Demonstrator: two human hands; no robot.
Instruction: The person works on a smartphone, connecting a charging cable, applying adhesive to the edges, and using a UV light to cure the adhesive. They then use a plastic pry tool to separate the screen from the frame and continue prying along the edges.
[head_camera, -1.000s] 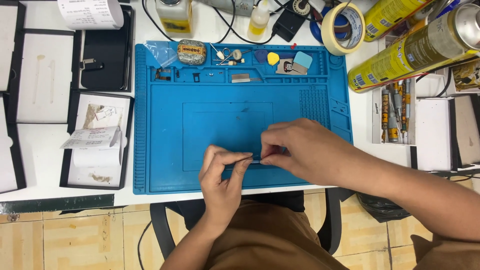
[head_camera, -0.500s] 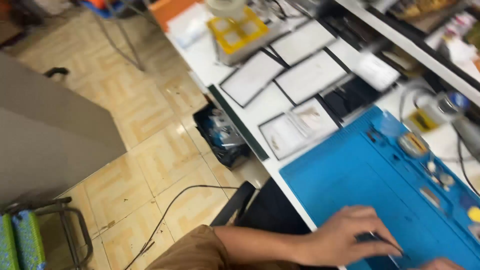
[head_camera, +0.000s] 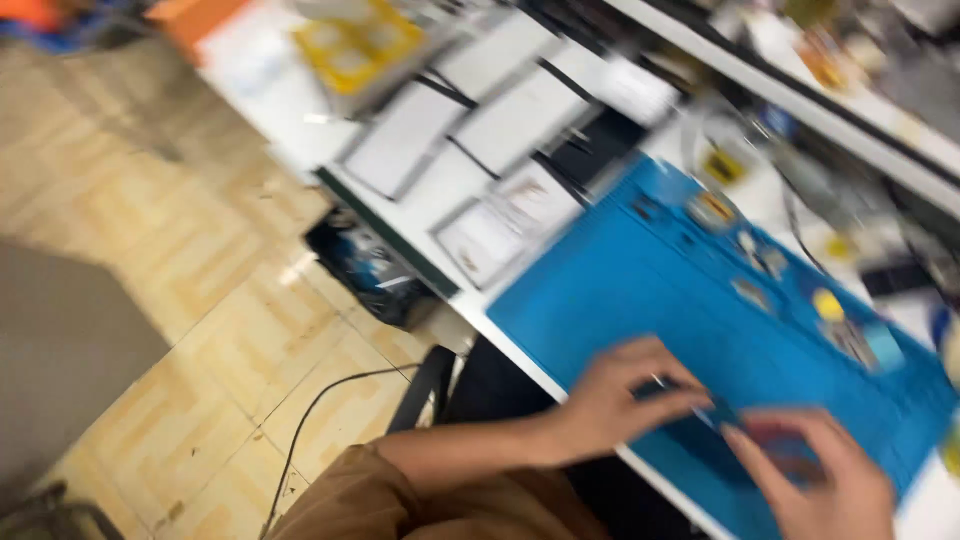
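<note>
My left hand (head_camera: 615, 400) and right hand (head_camera: 815, 470) meet at the lower right of the frame, over the near edge of the blue mat (head_camera: 640, 270). Between them sits a small dark part (head_camera: 722, 413), pinched from both sides: left fingertips closed on its left end, right thumb and forefinger closed on the other. I judge that I hold it low over the mat so that anything that drops lands on rubber and not on the floor (the picture is smeared by motion, so I cannot tell what the part is, nor whether the thin pale sliver at my left fingers is a tool or a glint).

The mat lies slantwise on the white surface (head_camera: 455, 190), running from centre toward the right edge. Along its far rim, small bits rest in moulded pockets: a round yellow piece (head_camera: 827, 303) and a few grey ones, kept there within reach, apart from the work. Up and left of the mat, flat trays (head_camera: 405, 152) with dark frames lie side by side. Farther up left stands a yellow box (head_camera: 360, 38). Below the surface, at centre left, a dark bin (head_camera: 372, 270) stands on the tan tiled floor (head_camera: 200, 300), and a black cable (head_camera: 320, 400) trails across the tiles toward my knee.
</note>
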